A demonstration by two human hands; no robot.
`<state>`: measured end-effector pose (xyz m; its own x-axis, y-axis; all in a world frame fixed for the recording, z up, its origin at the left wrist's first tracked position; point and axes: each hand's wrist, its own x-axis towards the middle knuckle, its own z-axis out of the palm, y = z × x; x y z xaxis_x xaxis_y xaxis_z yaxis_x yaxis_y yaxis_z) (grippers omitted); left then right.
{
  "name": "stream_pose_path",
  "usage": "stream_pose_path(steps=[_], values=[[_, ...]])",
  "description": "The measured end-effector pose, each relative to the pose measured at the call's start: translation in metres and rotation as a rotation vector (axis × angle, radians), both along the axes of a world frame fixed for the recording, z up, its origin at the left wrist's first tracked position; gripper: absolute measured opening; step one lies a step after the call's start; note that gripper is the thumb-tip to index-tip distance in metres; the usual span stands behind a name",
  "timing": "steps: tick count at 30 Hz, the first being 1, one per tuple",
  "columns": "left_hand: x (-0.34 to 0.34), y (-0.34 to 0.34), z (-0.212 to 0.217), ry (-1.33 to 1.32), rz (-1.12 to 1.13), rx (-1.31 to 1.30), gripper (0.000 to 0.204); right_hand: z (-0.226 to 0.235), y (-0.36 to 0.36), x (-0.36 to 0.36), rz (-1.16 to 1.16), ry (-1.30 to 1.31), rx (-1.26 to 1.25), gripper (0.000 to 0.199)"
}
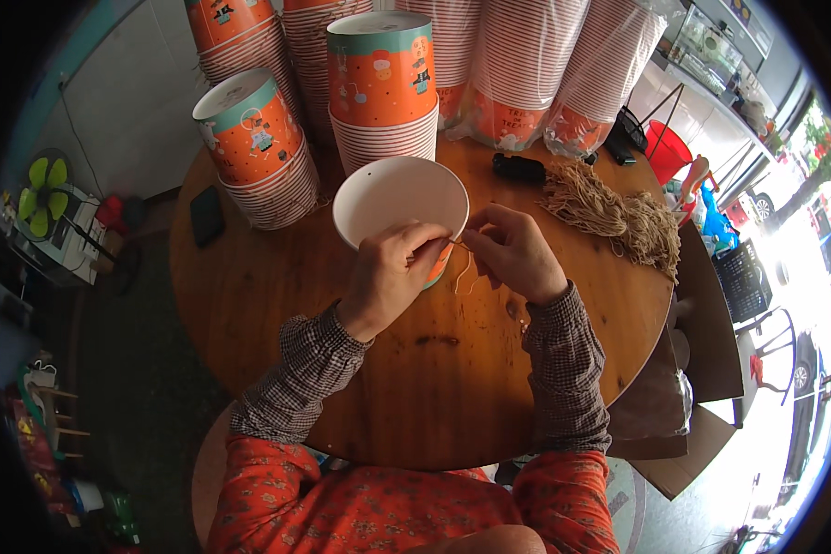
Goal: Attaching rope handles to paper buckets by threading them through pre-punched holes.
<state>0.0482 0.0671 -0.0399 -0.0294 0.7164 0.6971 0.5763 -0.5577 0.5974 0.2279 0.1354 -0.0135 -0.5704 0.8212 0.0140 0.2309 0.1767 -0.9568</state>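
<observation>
A paper bucket (392, 196), white inside with an orange and teal outside, stands upright on the round wooden table with its mouth facing up. A small hole shows in its far wall. At the near right rim my left hand (388, 277) is closed in a pinch, fingertips against the rim and a thin beige string (472, 270). My right hand (517, 251) is also closed, thumb and forefinger pinching the same string just right of the rim. Loose string hangs below the fingers. The fingertips partly hide where string and bucket meet.
Stacks of upturned orange paper buckets (380, 78) line the table's far side, some in clear plastic bags (526, 74). At right lies a bundle of beige strings (619, 220) beside a black object (519, 169). A dark phone-like slab (207, 216) lies left. Cardboard boxes (702, 342) stand right.
</observation>
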Motion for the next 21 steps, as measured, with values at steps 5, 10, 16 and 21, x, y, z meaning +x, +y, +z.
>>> stream_pose_path(steps=[5, 10, 16, 21], values=[[-0.002, -0.003, 0.009, -0.131, -0.131, -0.27, 0.009, -0.011, 0.006, -0.004, -0.048, 0.285, 0.085, 0.018], [-0.011, -0.003, 0.012, -0.133, -0.188, -0.369, 0.012, -0.007, 0.001, -0.003, -0.141, 0.19, 0.32, 0.013], [-0.013, -0.001, 0.007, -0.258, -0.197, -0.458, 0.012, -0.002, -0.019, -0.008, -0.029, -0.135, 0.522, 0.011], [-0.015, 0.002, 0.007, -0.249, -0.185, -0.418, 0.012, -0.005, -0.018, -0.011, -0.04, -0.109, 0.531, 0.013]])
